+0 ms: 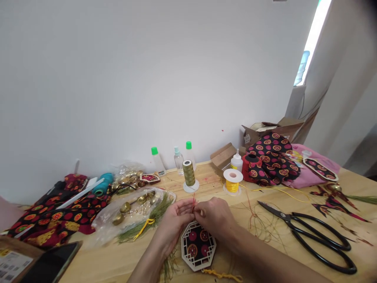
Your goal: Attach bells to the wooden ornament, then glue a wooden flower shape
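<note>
An octagonal ornament, with a pale lattice rim around dark fabric with red and pink round patterns, lies just below my hands. My left hand is curled at its upper edge, thumb and fingers closed on a thin red thread. Closed in a pinch, my right hand meets it from the other side on the same thread. The fingertips hide where the thread joins the ornament. A twisted yellow cord trails from its bottom edge. Green tassel strands show beneath my left wrist.
Black-handled scissors lie open at right. Behind my hands stand an olive thread cone, a yellow cord spool and several bottles. Plastic bags with brass bells and a green tassel lie left, beside patterned fabric and a phone.
</note>
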A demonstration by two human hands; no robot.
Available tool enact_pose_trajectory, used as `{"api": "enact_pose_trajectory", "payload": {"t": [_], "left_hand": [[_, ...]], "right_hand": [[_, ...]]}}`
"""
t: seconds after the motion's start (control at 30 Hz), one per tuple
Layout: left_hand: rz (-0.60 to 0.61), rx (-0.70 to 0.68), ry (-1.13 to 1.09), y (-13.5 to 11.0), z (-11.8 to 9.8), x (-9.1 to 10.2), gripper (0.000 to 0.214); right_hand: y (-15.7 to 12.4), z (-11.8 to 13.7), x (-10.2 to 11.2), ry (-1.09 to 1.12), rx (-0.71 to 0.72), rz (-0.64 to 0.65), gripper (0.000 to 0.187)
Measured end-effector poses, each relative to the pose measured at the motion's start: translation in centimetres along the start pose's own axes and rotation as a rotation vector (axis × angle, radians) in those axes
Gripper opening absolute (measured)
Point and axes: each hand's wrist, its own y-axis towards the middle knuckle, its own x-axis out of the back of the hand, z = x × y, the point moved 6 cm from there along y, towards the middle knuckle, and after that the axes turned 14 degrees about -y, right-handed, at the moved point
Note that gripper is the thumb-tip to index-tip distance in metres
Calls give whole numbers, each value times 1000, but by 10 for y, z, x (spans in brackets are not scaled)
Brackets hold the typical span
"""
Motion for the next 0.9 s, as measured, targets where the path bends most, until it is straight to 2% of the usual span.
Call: {"api": "enact_pose_trajectory", "payload": {"t": [0.13, 0.37, 0.53, 0.9], "left_hand": [[-5, -5, 25, -1, 0, -1, 33], [-20, 18, 3, 0, 4, 9, 32], [-3, 37, -22, 1, 4, 7, 33], [10, 50, -11, 0, 3, 9, 32]], "right_hand": [[-1, 0, 0, 24, -5, -22, 20], [-2, -2, -1, 105, 27, -100, 18], [-2, -2, 0, 139, 75, -99, 19], [-3, -2, 0, 157, 79, -132, 18]]}}
